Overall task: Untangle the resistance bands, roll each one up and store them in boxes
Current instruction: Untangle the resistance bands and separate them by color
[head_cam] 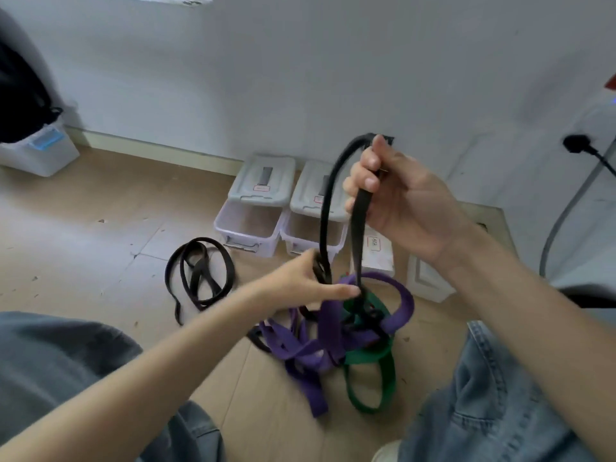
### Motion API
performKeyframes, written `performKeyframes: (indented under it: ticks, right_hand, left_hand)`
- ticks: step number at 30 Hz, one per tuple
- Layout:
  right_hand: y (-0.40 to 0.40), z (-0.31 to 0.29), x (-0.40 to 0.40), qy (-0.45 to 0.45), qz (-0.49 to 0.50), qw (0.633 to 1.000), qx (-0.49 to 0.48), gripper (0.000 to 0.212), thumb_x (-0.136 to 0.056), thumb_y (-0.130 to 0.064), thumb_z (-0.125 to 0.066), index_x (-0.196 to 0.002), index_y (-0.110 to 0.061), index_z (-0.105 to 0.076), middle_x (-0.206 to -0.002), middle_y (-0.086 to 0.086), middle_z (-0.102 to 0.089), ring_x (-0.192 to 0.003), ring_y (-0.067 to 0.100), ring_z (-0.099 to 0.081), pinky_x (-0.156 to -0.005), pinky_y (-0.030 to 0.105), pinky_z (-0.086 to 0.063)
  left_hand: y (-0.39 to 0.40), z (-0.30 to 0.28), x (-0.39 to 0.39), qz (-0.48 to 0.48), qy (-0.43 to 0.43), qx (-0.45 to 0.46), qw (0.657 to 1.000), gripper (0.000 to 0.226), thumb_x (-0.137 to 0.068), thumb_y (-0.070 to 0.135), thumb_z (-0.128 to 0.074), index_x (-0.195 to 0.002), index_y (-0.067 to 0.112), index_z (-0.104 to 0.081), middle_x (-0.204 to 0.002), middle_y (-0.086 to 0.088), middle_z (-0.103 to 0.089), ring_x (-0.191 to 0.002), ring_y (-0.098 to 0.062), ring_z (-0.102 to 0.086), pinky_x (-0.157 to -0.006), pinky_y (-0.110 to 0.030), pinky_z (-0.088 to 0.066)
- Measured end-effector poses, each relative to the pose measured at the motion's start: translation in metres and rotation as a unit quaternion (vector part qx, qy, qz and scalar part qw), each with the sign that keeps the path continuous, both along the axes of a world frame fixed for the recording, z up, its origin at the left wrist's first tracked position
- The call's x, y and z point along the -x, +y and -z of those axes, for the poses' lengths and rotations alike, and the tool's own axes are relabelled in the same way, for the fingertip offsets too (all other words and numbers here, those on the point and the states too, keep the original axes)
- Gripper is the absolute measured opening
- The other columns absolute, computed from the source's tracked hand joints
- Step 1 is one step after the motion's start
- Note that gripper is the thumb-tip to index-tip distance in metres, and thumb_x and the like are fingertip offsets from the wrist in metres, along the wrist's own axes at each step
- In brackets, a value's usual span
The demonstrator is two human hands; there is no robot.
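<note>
Black flat rubber resistance band (325, 208) lifted out of a tangle on the wooden floor (100, 211).
Right hand (393, 201) grips its top loop; left hand (310, 278) pinches it low, above the knotted purple band (328, 328) and green band (370, 355), near two open clear plastic boxes (246, 228).

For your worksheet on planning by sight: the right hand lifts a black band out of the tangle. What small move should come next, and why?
Probably the left hand should ease the black band out of the purple band. The right hand holds it up, yet its lower end still runs into the knot with the green band.
</note>
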State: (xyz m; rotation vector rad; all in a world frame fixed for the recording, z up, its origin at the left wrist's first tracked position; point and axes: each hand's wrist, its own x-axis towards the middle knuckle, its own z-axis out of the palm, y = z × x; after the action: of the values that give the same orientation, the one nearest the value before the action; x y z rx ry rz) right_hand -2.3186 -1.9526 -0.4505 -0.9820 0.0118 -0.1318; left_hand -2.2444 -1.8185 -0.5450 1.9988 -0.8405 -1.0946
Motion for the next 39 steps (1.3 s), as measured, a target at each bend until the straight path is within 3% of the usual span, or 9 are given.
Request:
performKeyframes:
  ticks: [7,9,12,18,22,25,30,35,39]
  right_hand:
    - [-0.028,0.001,0.007,0.104,0.176,0.978,0.037,0.028,-0.092,-0.026,-0.049,-0.065,-0.018,-0.048,-0.047,-0.006,-0.045,-0.048,0.010,-0.044,-0.054,0.023,-0.035]
    - [-0.036,0.011,0.008,0.218,0.238,0.898,0.298,0.030,-0.093,-0.020,-0.048,-0.065,-0.014,-0.052,-0.043,-0.006,-0.039,-0.042,0.009,-0.036,-0.049,0.025,-0.028]
    - [-0.041,0.028,0.007,0.302,0.164,0.677,0.651,0.031,-0.092,-0.020,-0.048,-0.075,0.001,-0.064,-0.046,-0.005,-0.042,-0.040,0.008,-0.037,-0.043,0.023,-0.029]
    - [-0.040,0.033,0.010,0.351,0.056,0.547,0.758,0.030,-0.094,-0.033,-0.048,-0.109,-0.008,-0.053,-0.099,0.012,-0.061,-0.084,0.026,-0.057,-0.070,0.035,-0.046]
    - [-0.024,0.030,0.005,0.214,0.041,0.694,0.686,0.074,-0.083,-0.047,-0.064,-0.144,-0.024,-0.029,-0.141,0.001,-0.037,-0.109,0.014,-0.052,-0.081,0.024,-0.043]
    - [-0.005,0.025,0.003,0.154,-0.039,0.839,0.521,0.049,-0.071,-0.057,-0.067,-0.116,-0.049,-0.051,-0.116,-0.027,-0.058,-0.098,-0.010,-0.057,-0.071,0.010,-0.043]
    - [0.020,0.068,-0.004,0.153,-0.058,0.845,0.509,0.042,-0.077,-0.034,-0.075,-0.116,-0.033,-0.058,-0.122,-0.017,-0.057,-0.115,0.001,-0.051,-0.088,0.011,-0.041]
    - [0.030,0.075,-0.006,0.146,0.022,0.898,0.415,0.014,-0.081,-0.018,-0.072,-0.092,-0.019,-0.062,-0.087,-0.004,-0.066,-0.077,0.012,-0.067,-0.070,0.024,-0.056]
    - [0.020,0.054,-0.005,0.138,0.084,0.938,0.307,0.007,-0.092,-0.010,-0.055,-0.097,-0.011,-0.052,-0.082,0.008,-0.070,-0.075,0.024,-0.069,-0.067,0.034,-0.059]
  left_hand:
    - [0.002,0.023,-0.009,-0.053,0.014,-0.010,0.998,0.015,-0.085,0.015,-0.059,-0.076,0.009,-0.069,-0.060,0.002,-0.063,-0.053,-0.008,-0.056,-0.054,-0.020,-0.046]
    - [0.003,0.000,-0.022,-0.129,0.073,0.067,0.987,0.020,-0.087,0.009,-0.054,-0.068,0.007,-0.062,-0.054,0.002,-0.058,-0.047,-0.008,-0.053,-0.048,-0.018,-0.043]
    - [0.008,-0.047,-0.040,-0.220,0.162,0.197,0.941,0.033,-0.088,0.013,-0.057,-0.055,0.014,-0.063,-0.042,0.007,-0.052,-0.037,-0.005,-0.047,-0.037,-0.011,-0.038]
    - [0.027,-0.092,-0.063,-0.259,0.199,0.362,0.873,0.015,-0.083,0.013,-0.056,-0.071,0.011,-0.065,-0.064,-0.003,-0.058,-0.058,-0.015,-0.058,-0.054,-0.024,-0.052]
    - [0.020,-0.092,-0.052,-0.247,0.172,0.413,0.860,0.038,-0.091,0.002,-0.042,-0.065,0.016,-0.066,-0.068,-0.002,-0.061,-0.072,-0.022,-0.046,-0.059,-0.022,-0.039]
    - [0.017,-0.094,-0.041,-0.208,0.182,0.446,0.851,0.023,-0.086,-0.005,-0.045,-0.077,0.012,-0.058,-0.074,0.000,-0.062,-0.066,-0.012,-0.045,-0.053,-0.015,-0.039]
    - [0.017,-0.103,-0.032,-0.145,0.194,0.483,0.842,0.017,-0.078,-0.002,-0.054,-0.080,0.014,-0.062,-0.081,-0.002,-0.060,-0.066,-0.011,-0.045,-0.056,-0.015,-0.041]
    - [0.021,-0.104,-0.037,-0.177,0.179,0.496,0.831,0.014,-0.079,-0.001,-0.058,-0.082,0.013,-0.061,-0.082,-0.003,-0.059,-0.067,-0.010,-0.050,-0.059,-0.016,-0.044]
    - [0.027,-0.092,-0.058,-0.218,-0.003,0.369,0.903,0.011,-0.088,0.005,-0.059,-0.094,0.014,-0.062,-0.096,-0.004,-0.063,-0.082,-0.012,-0.059,-0.076,-0.020,-0.047]
